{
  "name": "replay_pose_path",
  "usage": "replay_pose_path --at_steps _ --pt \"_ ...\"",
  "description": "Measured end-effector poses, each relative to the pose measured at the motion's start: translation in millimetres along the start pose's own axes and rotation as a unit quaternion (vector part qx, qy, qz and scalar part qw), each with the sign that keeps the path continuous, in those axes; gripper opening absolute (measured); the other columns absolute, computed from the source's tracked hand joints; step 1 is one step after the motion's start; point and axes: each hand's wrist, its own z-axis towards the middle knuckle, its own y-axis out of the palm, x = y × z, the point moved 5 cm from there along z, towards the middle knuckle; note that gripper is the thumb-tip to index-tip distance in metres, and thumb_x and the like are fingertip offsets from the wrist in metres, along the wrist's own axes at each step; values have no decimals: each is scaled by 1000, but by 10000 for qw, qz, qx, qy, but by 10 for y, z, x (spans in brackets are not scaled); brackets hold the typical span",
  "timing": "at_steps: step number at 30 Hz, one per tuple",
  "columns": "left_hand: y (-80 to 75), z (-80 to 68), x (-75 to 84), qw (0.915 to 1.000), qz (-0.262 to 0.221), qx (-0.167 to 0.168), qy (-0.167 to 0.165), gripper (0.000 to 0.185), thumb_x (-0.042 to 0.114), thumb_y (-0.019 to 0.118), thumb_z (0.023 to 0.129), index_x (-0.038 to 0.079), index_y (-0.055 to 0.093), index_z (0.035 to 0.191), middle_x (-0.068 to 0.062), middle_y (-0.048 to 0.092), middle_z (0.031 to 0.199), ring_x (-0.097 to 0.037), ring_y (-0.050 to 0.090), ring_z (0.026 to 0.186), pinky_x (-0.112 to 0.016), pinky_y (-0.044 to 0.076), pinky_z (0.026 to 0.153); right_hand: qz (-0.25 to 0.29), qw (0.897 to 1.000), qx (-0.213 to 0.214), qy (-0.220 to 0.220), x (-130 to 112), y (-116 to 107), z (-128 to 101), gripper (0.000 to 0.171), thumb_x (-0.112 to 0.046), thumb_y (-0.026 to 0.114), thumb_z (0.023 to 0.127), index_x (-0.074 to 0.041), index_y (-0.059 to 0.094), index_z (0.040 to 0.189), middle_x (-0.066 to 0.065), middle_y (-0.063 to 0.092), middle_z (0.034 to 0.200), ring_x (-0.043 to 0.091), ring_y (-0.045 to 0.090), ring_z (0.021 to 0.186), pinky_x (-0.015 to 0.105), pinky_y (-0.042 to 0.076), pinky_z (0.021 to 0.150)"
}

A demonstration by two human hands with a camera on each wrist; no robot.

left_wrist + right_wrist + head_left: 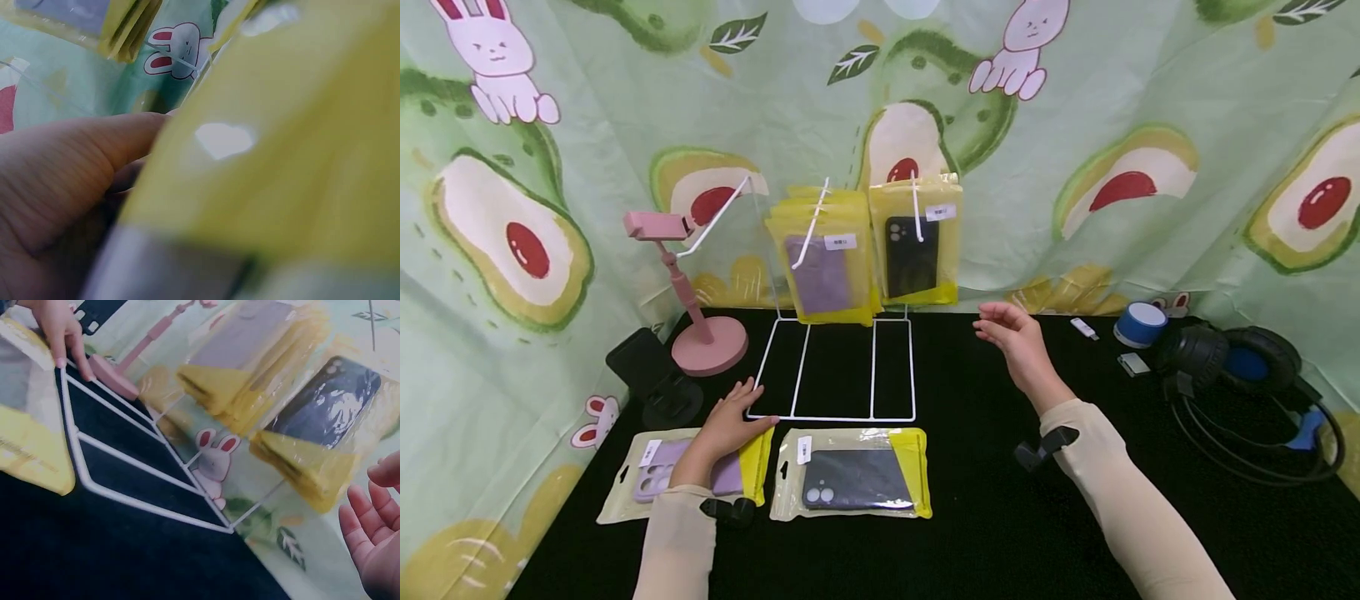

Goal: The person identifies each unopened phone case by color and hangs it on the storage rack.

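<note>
Hands apart over black table (985, 517). Left hand (724, 433), lower left of head view, lies flat with fingers straight on the purple case pack (658, 479), holding nothing. Right hand (1018, 342), centre right, hovers empty with fingers loosely curled, near the rack (838, 367) (black packs (914, 242) hang at upper centre). Dark case pack (853, 482) lies just beside the purple one. Judgement: pinch the purple pack by its hang-hole end and keep it level when lifting; the film looks slippery.
</note>
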Motion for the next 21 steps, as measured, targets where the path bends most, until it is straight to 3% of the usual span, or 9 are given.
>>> replay_pose_path --at_steps 7,11,17,21 --pt "3 -10 2 10000 -3 16 1 76 39 64 88 -6 36 142 -28 20 151 -44 11 141 -63 7 110 -194 9996 -151 163 129 -62 -199 17 -1 52 95 1 56 111 -3 61 97 10 63 88 22 52 80" --pt "8 -17 12 10000 31 -34 -75 77 41 63 88 -5 35 142 -27 19 151 -44 11 141 -62 6 110 -224 9991 -330 121 139 -35 -270 15 -2 52 95 -3 58 109 -2 60 100 10 63 89 22 52 81" --pt "19 -23 22 9999 20 -58 -131 77 42 63 88 -5 35 142 -27 19 151 -43 10 141 -61 6 110 -478 9962 -722 -125 47 156 -381 15 -1 53 93 -8 59 105 0 59 100 12 62 90 24 52 83" --pt "10 -12 16 9998 36 -57 -167 78 43 63 88 -5 35 142 -27 19 152 -43 10 141 -61 5 111 -840 9900 -1113 -213 -19 372 -469 18 -2 57 90 0 58 109 4 59 102 15 61 93 28 52 85"
